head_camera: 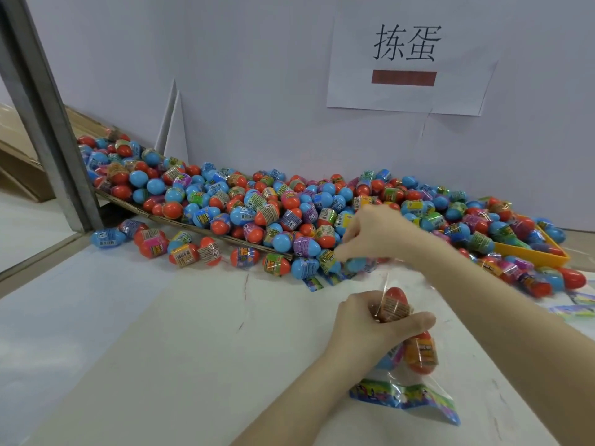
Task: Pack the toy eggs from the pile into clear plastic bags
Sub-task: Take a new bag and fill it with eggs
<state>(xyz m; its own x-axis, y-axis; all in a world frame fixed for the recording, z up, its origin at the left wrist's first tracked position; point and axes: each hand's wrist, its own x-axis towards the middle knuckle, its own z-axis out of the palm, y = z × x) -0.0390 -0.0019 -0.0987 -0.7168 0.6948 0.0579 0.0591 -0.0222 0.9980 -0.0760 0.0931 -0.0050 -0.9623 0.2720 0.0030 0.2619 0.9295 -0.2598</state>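
Observation:
A long pile of red and blue toy eggs (257, 207) with printed wrappers lies along the white wall. My left hand (370, 326) grips a clear plastic bag (415, 375) with a colourful printed header. A red egg (396, 304) pokes up above my fingers; an orange-red egg (420, 352) and a blue one sit lower in the bag. My right hand (376, 233) reaches over the front edge of the pile, its fingers curled down at a blue egg (357, 263). The fingertips are hidden, so its hold is unclear.
A cardboard sheet (135, 204) slopes under the pile's left part, with several loose eggs (151, 243) in front. An orange tray (531, 255) sits at the right under eggs. A grey metal post (48, 107) stands at left. A paper sign (409, 53) hangs on the wall. White tabletop (161, 333).

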